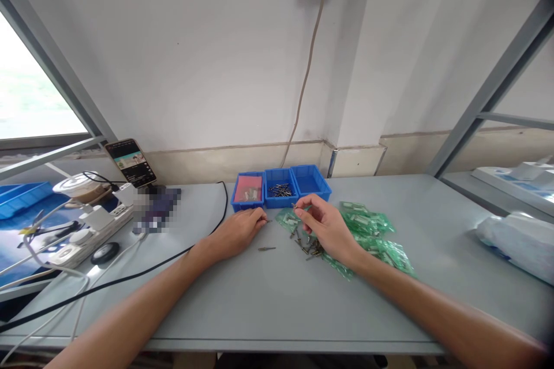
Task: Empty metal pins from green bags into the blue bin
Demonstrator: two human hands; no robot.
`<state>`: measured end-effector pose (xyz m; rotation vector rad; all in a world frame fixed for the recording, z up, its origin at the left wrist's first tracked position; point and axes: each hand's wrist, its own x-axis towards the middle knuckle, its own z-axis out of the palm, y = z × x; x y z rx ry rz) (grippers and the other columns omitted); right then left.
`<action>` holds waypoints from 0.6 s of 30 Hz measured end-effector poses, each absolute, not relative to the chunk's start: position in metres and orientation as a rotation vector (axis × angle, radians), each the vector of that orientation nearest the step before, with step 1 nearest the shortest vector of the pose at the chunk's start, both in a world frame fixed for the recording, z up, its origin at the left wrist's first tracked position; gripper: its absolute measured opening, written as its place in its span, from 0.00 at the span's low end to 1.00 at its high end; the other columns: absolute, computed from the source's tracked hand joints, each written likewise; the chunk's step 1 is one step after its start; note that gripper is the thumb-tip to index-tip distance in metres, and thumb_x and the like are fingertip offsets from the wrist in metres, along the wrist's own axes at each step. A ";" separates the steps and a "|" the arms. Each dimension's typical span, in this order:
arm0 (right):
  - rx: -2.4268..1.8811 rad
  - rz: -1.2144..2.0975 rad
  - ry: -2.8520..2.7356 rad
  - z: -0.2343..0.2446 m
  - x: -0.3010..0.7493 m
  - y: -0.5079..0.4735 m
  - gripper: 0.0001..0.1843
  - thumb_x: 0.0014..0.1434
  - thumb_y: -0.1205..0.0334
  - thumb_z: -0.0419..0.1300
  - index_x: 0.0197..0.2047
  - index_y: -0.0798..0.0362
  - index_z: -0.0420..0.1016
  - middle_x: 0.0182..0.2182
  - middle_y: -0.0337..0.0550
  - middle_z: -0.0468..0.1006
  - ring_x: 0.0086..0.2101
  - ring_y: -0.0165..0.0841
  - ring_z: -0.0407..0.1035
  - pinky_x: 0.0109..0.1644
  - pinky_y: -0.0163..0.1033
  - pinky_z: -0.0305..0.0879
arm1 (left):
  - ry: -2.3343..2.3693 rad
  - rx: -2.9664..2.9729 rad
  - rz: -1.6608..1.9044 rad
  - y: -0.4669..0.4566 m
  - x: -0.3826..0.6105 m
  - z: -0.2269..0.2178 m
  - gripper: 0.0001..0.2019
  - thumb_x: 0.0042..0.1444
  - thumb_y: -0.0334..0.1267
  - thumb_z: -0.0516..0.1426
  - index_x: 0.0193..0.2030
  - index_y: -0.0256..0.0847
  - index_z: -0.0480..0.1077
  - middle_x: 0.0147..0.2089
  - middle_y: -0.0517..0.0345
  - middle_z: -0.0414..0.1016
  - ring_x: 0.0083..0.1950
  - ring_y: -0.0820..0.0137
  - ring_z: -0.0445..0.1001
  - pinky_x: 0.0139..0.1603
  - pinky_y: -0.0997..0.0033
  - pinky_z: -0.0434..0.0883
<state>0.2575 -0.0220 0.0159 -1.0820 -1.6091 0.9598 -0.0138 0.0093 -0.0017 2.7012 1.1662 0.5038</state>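
My left hand (240, 233) is closed in a pinch on a small metal pin (269, 221), whose tip sticks out to the right of the fingers. My right hand (325, 226) pinches thumb and forefinger together over the table; a tiny piece shows at the fingertips, too small to name. One loose pin (266, 249) lies on the table below my left hand. Beside and partly under my right hand is a heap of brass-and-silver pins (312, 249). Green plastic bags (389, 251) with small pale parts inside lie around that hand.
Three blue bins stand along the wall: one with a pink sheet and clear packets (248, 187), one with dark metal pins (280, 191), one at the right (310, 180). A black cable (164, 263), a power strip (90, 230) and a propped phone (131, 162) occupy the left.
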 end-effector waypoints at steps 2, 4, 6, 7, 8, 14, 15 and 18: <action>-1.088 0.928 -1.612 0.016 0.258 -0.022 0.12 0.67 0.47 0.64 0.42 0.46 0.74 0.27 0.35 0.71 0.27 0.33 0.66 0.31 0.38 0.64 | 1.166 2.706 0.500 0.010 -0.014 -0.003 0.08 0.78 0.40 0.46 0.49 0.43 0.65 0.45 0.57 0.76 0.45 0.64 0.75 0.45 0.66 0.68; -1.086 0.896 -1.620 0.016 0.259 -0.021 0.11 0.66 0.48 0.65 0.40 0.46 0.74 0.31 0.37 0.73 0.28 0.33 0.66 0.32 0.38 0.65 | 1.164 2.709 0.505 0.010 -0.013 -0.004 0.08 0.78 0.40 0.47 0.49 0.43 0.65 0.45 0.57 0.76 0.45 0.64 0.75 0.44 0.66 0.68; -1.088 0.861 -1.629 0.016 0.259 -0.021 0.11 0.65 0.49 0.66 0.39 0.46 0.74 0.34 0.38 0.75 0.30 0.33 0.66 0.32 0.37 0.64 | 1.158 2.708 0.515 0.010 -0.012 -0.003 0.08 0.77 0.40 0.48 0.48 0.43 0.65 0.45 0.57 0.76 0.45 0.64 0.75 0.44 0.67 0.67; -1.089 0.845 -1.634 0.016 0.259 -0.021 0.11 0.65 0.50 0.66 0.39 0.47 0.74 0.34 0.39 0.75 0.30 0.33 0.66 0.32 0.37 0.64 | 1.151 2.706 0.518 0.009 -0.012 -0.003 0.07 0.77 0.40 0.48 0.48 0.43 0.65 0.45 0.57 0.76 0.44 0.65 0.75 0.44 0.67 0.67; -1.088 0.834 -1.639 0.016 0.259 -0.020 0.10 0.64 0.50 0.67 0.39 0.47 0.75 0.34 0.39 0.76 0.30 0.33 0.66 0.33 0.37 0.64 | 1.143 2.702 0.517 0.009 -0.012 -0.002 0.07 0.77 0.40 0.49 0.48 0.43 0.65 0.45 0.57 0.76 0.44 0.65 0.75 0.44 0.67 0.67; -1.061 0.855 -1.653 0.015 0.259 -0.020 0.11 0.65 0.50 0.66 0.40 0.47 0.75 0.32 0.38 0.75 0.29 0.32 0.65 0.32 0.37 0.62 | 1.145 2.677 0.496 0.006 -0.011 0.003 0.05 0.75 0.39 0.52 0.46 0.43 0.65 0.45 0.57 0.76 0.42 0.66 0.74 0.40 0.69 0.67; -1.058 0.873 -1.652 0.015 0.259 -0.020 0.11 0.66 0.49 0.65 0.40 0.47 0.76 0.31 0.37 0.74 0.29 0.32 0.65 0.31 0.37 0.62 | 1.144 2.678 0.496 0.006 -0.011 0.003 0.05 0.75 0.39 0.52 0.46 0.42 0.65 0.45 0.57 0.76 0.42 0.67 0.74 0.40 0.69 0.67; -1.052 0.943 -1.623 0.017 0.259 -0.020 0.14 0.69 0.46 0.61 0.42 0.47 0.77 0.31 0.37 0.74 0.26 0.30 0.64 0.30 0.37 0.62 | 1.120 2.699 0.507 0.006 -0.011 0.002 0.05 0.75 0.39 0.51 0.46 0.42 0.65 0.46 0.57 0.75 0.42 0.67 0.74 0.41 0.69 0.67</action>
